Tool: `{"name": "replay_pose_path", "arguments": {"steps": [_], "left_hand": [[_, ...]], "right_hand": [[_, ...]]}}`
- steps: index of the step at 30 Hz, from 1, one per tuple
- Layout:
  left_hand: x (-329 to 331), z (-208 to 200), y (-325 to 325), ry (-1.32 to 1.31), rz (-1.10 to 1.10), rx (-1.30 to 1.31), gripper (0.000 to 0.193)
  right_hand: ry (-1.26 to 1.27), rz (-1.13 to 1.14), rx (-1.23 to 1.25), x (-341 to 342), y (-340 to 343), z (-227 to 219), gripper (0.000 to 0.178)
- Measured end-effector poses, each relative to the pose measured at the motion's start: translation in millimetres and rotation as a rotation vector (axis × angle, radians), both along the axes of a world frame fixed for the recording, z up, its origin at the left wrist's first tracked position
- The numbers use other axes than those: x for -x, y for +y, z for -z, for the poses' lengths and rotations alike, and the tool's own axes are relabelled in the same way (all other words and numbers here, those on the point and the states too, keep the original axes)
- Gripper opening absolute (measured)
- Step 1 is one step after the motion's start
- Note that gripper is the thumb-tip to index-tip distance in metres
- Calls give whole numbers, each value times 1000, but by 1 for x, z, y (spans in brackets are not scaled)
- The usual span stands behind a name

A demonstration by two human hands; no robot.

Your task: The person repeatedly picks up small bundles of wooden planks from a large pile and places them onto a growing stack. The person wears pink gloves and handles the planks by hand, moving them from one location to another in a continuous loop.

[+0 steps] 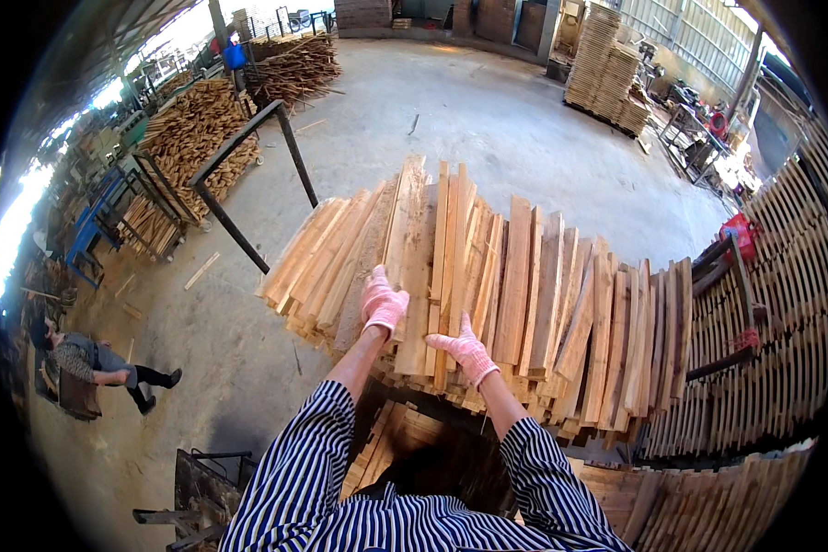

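Observation:
Both hands wear pink knitted gloves and lie on a wide row of wooden slats (534, 304) stacked in front of me. My left hand (384, 302) touches slats left of the middle, one finger pointing away from me and the thumb out to the right. Lower and to the right, my right hand (467, 351) rests at the near ends of the slats, its thumb stretched left and a finger pointing forward. Between them lies a broad, pale board (416, 294). The fingers look apart on each hand; some are hidden by the gloves' backs.
A black metal frame (290, 152) rises at the row's left end. Slats are stacked in layers on a rack (754, 340) to my right. Wood piles (198, 129) stand far left, a tall slat stack (603, 69) far right. A person (110, 368) sits at the left.

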State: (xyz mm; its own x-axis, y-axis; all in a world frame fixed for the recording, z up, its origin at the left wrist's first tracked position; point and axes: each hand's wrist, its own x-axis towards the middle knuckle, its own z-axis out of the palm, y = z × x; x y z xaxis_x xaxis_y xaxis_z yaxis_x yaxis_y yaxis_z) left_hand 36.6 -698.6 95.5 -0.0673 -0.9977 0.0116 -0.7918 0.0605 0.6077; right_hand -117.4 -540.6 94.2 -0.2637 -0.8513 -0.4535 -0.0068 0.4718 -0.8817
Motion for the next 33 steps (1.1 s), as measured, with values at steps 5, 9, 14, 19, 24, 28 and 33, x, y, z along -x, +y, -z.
{"name": "replay_pose_path", "arguments": {"steps": [5, 9, 14, 19, 24, 28, 33], "left_hand": [[4, -17, -24, -163, 378, -230, 91], [-19, -49, -22, -197, 805, -377, 107], [-36, -40, 66, 819, 224, -642, 106], [-29, -37, 118, 1009, 224, -684, 89], [-59, -18, 191, 1169, 126, -1160, 57], [-43, 19, 196, 1407, -9, -1255, 52], [-5, 29, 207, 1326, 194, -1216, 43]], "right_hand": [[-336, 47, 32, 7, 5, 2, 139], [-305, 40, -19, 17, 10, 1, 138], [-416, 121, -4, 16, 14, 5, 126], [-518, 0, 50, 9, 62, -17, 91], [-460, -239, 39, 15, 174, -81, 96], [-307, -217, 2, 2, 218, -84, 111], [-31, -6, 365, -4, 268, -85, 89]]}}
